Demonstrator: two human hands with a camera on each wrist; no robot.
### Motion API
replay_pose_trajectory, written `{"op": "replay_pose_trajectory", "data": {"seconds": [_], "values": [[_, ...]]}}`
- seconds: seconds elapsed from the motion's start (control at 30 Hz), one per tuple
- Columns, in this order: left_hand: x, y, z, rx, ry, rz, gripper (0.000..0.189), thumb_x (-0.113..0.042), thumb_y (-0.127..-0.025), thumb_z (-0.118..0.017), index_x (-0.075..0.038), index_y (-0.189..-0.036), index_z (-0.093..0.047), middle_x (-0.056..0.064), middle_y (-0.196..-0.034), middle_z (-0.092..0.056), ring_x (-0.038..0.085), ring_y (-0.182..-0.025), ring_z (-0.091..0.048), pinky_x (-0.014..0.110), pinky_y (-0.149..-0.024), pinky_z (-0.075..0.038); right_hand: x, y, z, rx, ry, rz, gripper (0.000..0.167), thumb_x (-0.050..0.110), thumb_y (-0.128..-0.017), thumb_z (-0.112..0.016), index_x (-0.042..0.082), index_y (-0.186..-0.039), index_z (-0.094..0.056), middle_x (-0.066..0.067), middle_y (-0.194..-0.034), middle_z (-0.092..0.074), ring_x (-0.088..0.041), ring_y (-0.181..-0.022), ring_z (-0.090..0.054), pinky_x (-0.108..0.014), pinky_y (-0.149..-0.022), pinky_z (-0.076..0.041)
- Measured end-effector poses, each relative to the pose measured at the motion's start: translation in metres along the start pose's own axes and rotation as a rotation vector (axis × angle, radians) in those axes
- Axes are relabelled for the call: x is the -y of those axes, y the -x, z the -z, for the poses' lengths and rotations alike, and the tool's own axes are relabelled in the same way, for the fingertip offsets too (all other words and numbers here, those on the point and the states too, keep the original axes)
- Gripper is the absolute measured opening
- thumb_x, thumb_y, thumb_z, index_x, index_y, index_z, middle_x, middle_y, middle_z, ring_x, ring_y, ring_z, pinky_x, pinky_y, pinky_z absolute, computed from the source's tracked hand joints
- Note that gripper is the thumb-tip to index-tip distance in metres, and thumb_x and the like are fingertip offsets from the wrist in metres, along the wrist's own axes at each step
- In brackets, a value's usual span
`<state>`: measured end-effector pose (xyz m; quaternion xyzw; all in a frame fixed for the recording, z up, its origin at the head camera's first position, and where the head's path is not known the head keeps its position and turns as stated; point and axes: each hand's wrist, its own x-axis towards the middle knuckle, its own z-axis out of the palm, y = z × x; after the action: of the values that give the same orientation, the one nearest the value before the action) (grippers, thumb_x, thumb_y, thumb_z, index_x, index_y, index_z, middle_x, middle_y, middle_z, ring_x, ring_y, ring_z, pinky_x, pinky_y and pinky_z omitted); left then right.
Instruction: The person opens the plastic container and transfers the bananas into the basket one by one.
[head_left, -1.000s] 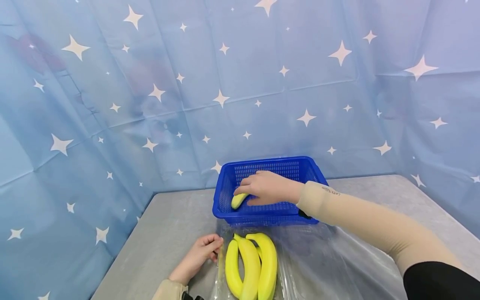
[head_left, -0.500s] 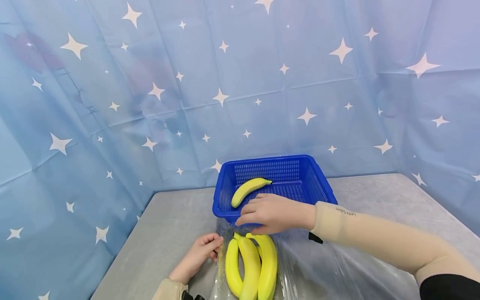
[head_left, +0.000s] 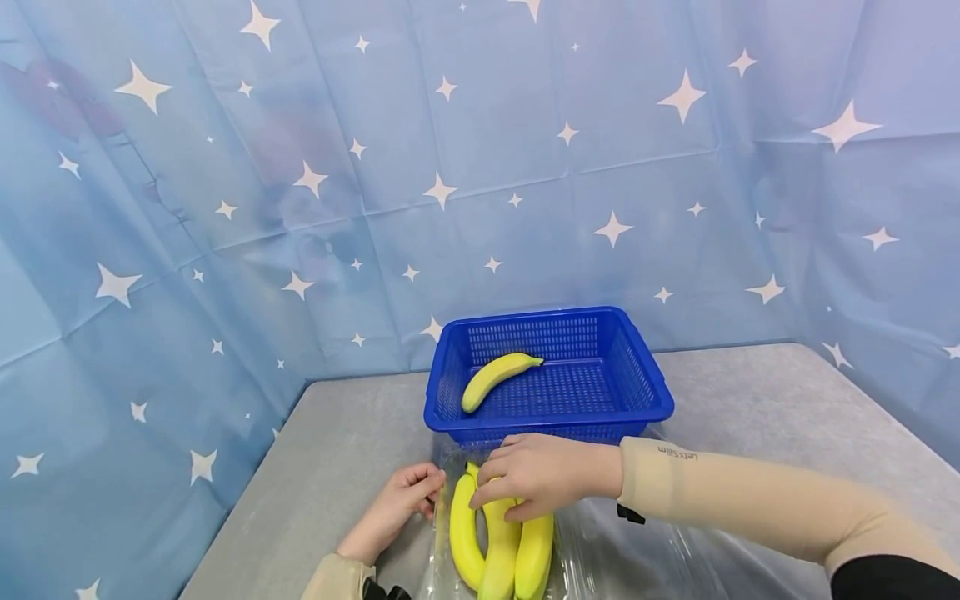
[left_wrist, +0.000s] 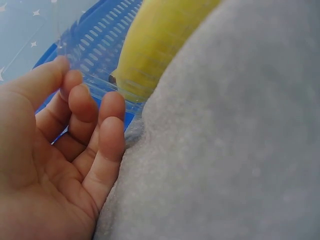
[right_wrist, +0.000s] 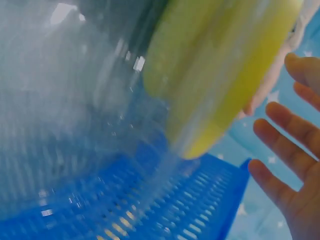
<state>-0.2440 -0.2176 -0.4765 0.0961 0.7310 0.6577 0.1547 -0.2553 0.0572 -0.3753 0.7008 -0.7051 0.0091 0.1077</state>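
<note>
Several yellow bananas lie side by side at the front of the table, with a clear plastic bag about them. My left hand pinches the bag's left edge between thumb and fingertip, while its other fingers curl loosely. Over the bananas' upper ends hovers my right hand, hiding part of them. In the right wrist view its fingers are spread and relaxed, with nothing between them. Through the shiny plastic the same view shows the bananas. One more banana rests in the blue basket.
The basket stands at the back of the grey table, just beyond the bag. A blue curtain printed with white stars hangs behind the table and along its sides.
My right hand has come out of the basket, over its front rim and towards me, to above the bananas. The banana in the basket is uncovered. My left hand keeps its place.
</note>
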Motion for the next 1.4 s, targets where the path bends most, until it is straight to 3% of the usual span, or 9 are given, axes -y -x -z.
{"op": "replay_pose_trajectory", "data": {"seconds": [0.4,0.73,1.27,1.4], "values": [[-0.002,0.001,-0.002,0.018,0.018,-0.001,0.020,-0.023,-0.099,-0.057,-0.010,-0.085,-0.061,-0.003,-0.073,-0.058,0.010,-0.061,-0.053,0.023,-0.055,-0.050,0.002,-0.003,-0.018,0.049,-0.062,-0.009,0.038,0.029,-0.090,-0.070,0.026,-0.126,-0.061,0.011,-0.116,-0.062,-0.003,-0.101,-0.055,-0.016,-0.088,-0.041],[-0.003,0.000,-0.006,0.019,0.022,0.001,0.021,-0.023,-0.099,-0.058,-0.008,-0.084,-0.060,-0.002,-0.073,-0.057,0.010,-0.061,-0.052,0.023,-0.055,-0.049,-0.001,-0.003,-0.015,0.101,-0.072,-0.032,0.036,0.030,-0.089,-0.072,0.026,-0.124,-0.063,0.013,-0.115,-0.062,0.000,-0.104,-0.054,-0.016,-0.088,-0.039],[-0.004,0.002,-0.002,-0.018,-0.013,0.020,0.021,-0.024,-0.098,-0.059,-0.008,-0.085,-0.061,-0.001,-0.073,-0.058,0.012,-0.061,-0.053,0.025,-0.056,-0.049,0.008,0.022,-0.016,-0.013,-0.106,-0.067,0.018,0.038,-0.095,-0.062,0.026,-0.106,-0.069,0.015,-0.106,-0.063,0.000,-0.103,-0.056,-0.020,-0.088,-0.043],[-0.004,0.002,-0.002,-0.019,-0.011,0.022,0.021,-0.024,-0.098,-0.058,-0.009,-0.084,-0.061,-0.001,-0.073,-0.057,0.012,-0.062,-0.053,0.025,-0.056,-0.049,0.015,0.025,-0.016,-0.008,-0.133,-0.094,0.026,0.048,-0.095,-0.057,0.028,-0.104,-0.069,0.016,-0.108,-0.062,-0.002,-0.107,-0.054,-0.024,-0.090,-0.042]]}}
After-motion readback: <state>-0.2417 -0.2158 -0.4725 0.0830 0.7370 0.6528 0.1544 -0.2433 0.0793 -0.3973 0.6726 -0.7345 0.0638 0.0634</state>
